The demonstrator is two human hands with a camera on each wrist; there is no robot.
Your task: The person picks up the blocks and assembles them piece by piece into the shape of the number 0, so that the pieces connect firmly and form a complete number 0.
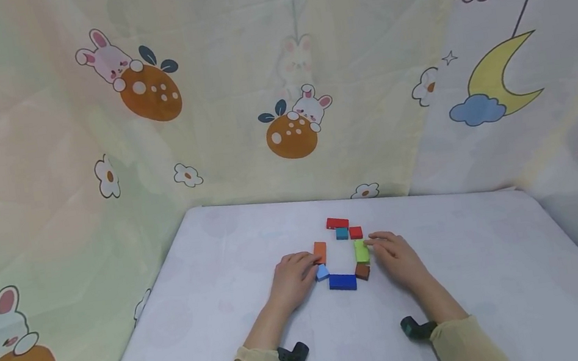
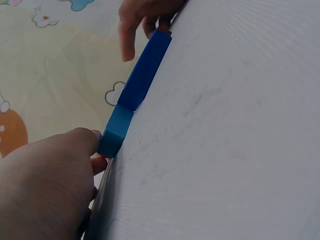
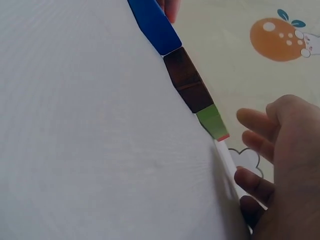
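Observation:
Coloured blocks lie in a rough ring on the table. My left hand (image 1: 293,278) rests at the ring's left side, fingertips at the edge of the orange block (image 1: 320,250) and thumb beside the light blue block (image 1: 322,272). In the left wrist view, the thumb (image 2: 82,140) overlaps the light blue block's near end. My right hand (image 1: 396,258) is at the right side, fingers loosely extended, one fingertip close over the green block (image 1: 362,251). In the right wrist view, its fingers (image 3: 257,182) hold nothing.
The dark blue block (image 1: 343,282) forms the ring's near side, beside a brown block (image 1: 363,272). At the far side are a teal block (image 1: 342,233), a small red block (image 1: 355,233) and a longer red block (image 1: 337,223). A printed cloth (image 1: 228,140) hangs behind the table (image 1: 356,344).

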